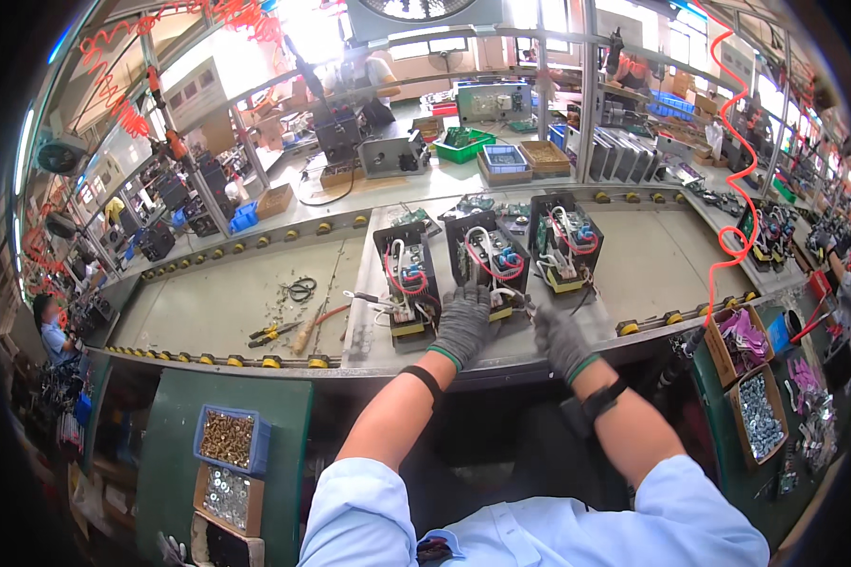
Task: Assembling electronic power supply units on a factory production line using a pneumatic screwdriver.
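Three black open-framed electronic units stand in a row on the bench: a left unit [408,274], a middle unit [487,253] and a right unit [565,244]. Each shows white and red wires, blue parts and a yellow-wrapped block low at the front. My left hand [463,326], in a grey glove, lies with its fingers stretched against the front of the middle unit. My right hand [560,342], also gloved, is just right of that unit's lower front, by a white cable end. Its fingers are curled together and slightly blurred; what they pinch is hidden.
Left on the bench lie yellow-handled pliers [272,333], a wooden-handled tool [304,335] and black scissors [301,289]. Bins of brass screws [227,439] and washers [227,496] are lower left; a box of screws [760,416] is right. A red coiled hose [742,180] hangs at right.
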{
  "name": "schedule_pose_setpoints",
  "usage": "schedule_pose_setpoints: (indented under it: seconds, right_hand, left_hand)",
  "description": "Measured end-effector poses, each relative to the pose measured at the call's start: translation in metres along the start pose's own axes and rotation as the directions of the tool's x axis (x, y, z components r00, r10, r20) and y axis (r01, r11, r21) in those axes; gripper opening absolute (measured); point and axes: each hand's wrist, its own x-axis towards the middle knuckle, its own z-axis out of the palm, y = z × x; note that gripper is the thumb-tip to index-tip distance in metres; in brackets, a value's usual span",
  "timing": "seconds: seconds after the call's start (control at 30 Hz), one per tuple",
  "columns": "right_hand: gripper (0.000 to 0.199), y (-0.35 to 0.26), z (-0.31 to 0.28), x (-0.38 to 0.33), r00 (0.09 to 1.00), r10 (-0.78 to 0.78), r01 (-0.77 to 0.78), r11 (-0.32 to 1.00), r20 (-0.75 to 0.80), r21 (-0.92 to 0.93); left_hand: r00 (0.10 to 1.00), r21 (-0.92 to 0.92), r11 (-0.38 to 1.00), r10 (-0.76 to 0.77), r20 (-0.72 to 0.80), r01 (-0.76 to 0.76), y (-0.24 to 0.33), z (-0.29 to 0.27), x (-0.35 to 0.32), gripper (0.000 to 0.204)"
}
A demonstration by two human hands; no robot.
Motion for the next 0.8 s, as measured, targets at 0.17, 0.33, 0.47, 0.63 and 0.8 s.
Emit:
schedule_pose_setpoints:
  seconds: [0.17,0.33,0.47,0.63,0.8]
  right_hand:
    - [0.031,0.038,0.028,-0.043,0.999,0.03,-0.026,0.98,0.014,-0.197]
    - [0.035,-0.034,0.038,-0.041,0.915,-0.309,0.304,0.107,0.26,-0.947]
    - [0.043,-0.064,0.069,-0.018,0.89,-0.2,0.339,-0.309,0.409,-0.889]
    - [0.042,-0.055,0.098,-0.012,0.972,-0.076,0.193,-0.296,0.224,-0.935]
    - [0.032,0.008,0.073,0.015,0.973,-0.171,-0.146,0.058,-0.154,-0.988]
  left_hand:
    - [0.991,-0.036,0.996,-0.071,0.112,0.076,0.006,-0.033,0.013,0.08]
    - [0.976,0.004,1.0,-0.016,0.219,0.015,0.003,-0.034,0.024,0.073]
    - [0.923,0.061,0.997,-0.072,0.377,0.053,0.01,-0.028,0.04,0.067]
    - [0.897,0.175,0.984,-0.051,0.439,-0.029,0.018,-0.022,0.047,0.039]
    - [0.91,0.367,0.921,-0.033,0.413,-0.133,0.029,-0.011,0.048,0.034]
